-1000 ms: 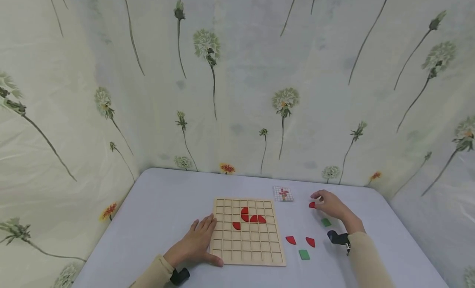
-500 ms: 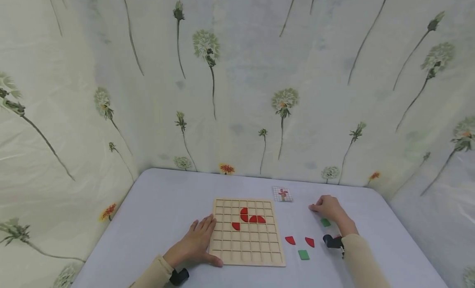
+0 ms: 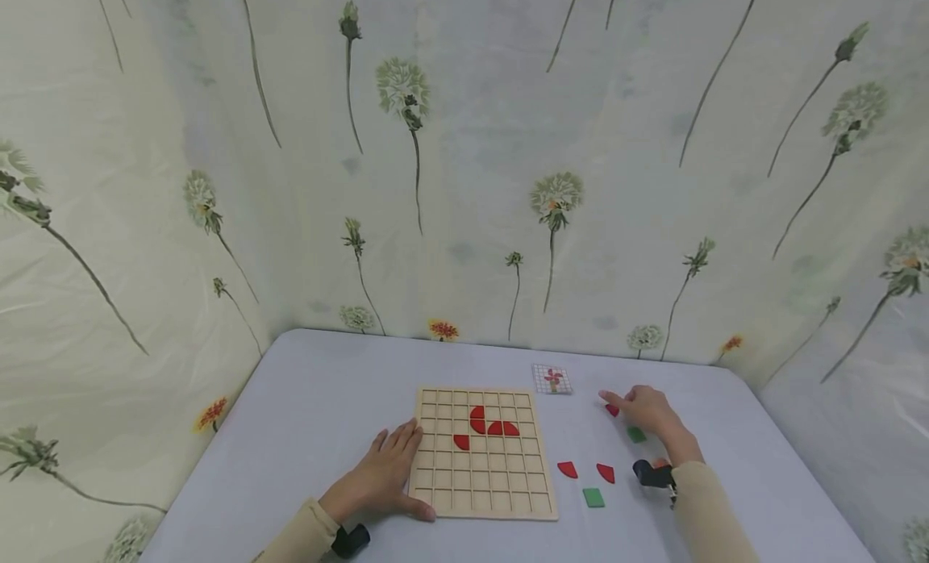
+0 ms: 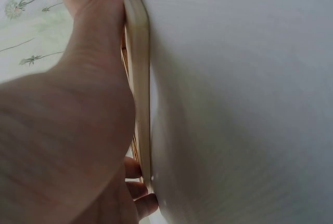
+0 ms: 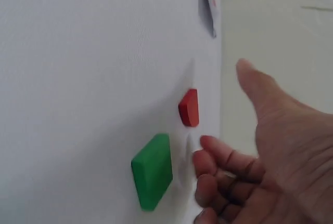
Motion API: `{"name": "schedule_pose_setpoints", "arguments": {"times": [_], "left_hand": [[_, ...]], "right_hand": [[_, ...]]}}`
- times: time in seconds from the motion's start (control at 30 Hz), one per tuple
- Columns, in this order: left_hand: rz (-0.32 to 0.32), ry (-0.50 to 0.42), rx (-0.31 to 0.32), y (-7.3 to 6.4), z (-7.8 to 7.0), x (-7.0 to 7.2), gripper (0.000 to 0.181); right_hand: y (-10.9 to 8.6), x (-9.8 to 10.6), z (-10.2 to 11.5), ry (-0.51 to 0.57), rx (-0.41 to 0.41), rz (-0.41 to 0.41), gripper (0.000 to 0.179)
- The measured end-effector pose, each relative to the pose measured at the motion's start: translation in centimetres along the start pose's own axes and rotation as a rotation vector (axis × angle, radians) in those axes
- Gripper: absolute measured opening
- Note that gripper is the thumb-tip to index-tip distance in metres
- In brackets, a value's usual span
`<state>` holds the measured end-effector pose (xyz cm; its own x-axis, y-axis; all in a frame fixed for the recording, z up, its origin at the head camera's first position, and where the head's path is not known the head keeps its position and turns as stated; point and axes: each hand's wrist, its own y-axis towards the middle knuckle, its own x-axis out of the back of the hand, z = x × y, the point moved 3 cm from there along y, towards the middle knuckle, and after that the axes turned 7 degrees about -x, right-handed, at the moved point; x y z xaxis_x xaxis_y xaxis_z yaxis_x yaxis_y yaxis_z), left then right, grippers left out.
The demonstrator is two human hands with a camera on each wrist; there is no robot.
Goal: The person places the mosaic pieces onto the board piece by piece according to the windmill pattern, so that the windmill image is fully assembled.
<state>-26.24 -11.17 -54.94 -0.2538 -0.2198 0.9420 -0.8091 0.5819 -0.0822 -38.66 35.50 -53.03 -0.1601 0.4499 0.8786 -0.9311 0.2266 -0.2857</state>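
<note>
My left hand (image 3: 385, 474) rests with spread fingers along the left edge of the wooden grid board (image 3: 482, 505). In the left wrist view, fingers (image 4: 134, 168) touch the board's side (image 4: 139, 78). Several red quarter-circle pieces (image 3: 462, 442) sit in the board's cells. To the right, my right hand (image 3: 653, 410) hovers over a loose red quarter-circle piece (image 3: 613, 410). In the right wrist view, this red piece (image 5: 189, 108) lies on the table, apart from the loosely bent fingers (image 5: 204, 190) and the outstretched thumb. A green square piece (image 3: 636, 435) lies beneath that hand.
Two red quarter-circle pieces (image 3: 606, 473) and a green square (image 3: 593, 498) lie right of the board. A pattern card (image 3: 552, 379) is behind it. An orange piece (image 3: 660, 463) shows partly by the right wrist camera (image 3: 651, 473). A flowered curtain (image 3: 464, 184) hangs behind the table.
My right hand came down over the loose red piece, covering it, and now stands off it with the thumb stretched out. The red piece has shifted slightly toward me. The left hand is unmoved.
</note>
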Motion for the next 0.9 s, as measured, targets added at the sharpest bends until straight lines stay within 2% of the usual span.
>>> {"name": "schedule_pose_setpoints", "arguments": {"times": [0.1, 0.23, 0.47, 0.63, 0.9], "left_hand": [[0.003, 0.000, 0.003, 0.0, 0.1, -0.1, 0.131], [0.007, -0.003, 0.007, 0.1, 0.2, -0.2, 0.132], [-0.002, -0.014, 0.005, 0.0, 0.2, -0.1, 0.131], [0.001, -0.020, 0.013, 0.0, 0.1, -0.1, 0.132], [0.008, -0.007, 0.016, 0.2, 0.2, -0.2, 0.132]], "right_hand": [[0.2, 0.2, -0.3, 0.035, 0.092, -0.036, 0.057], [0.3, 0.3, -0.6, 0.097, 0.217, -0.031, 0.042], [0.4, -0.3, -1.0, 0.107, 0.216, 0.046, 0.040], [0.4, -0.6, -1.0, 0.101, 0.252, 0.021, 0.035], [0.0, -0.7, -0.9, 0.104, 0.246, -0.014, 0.033]]}}
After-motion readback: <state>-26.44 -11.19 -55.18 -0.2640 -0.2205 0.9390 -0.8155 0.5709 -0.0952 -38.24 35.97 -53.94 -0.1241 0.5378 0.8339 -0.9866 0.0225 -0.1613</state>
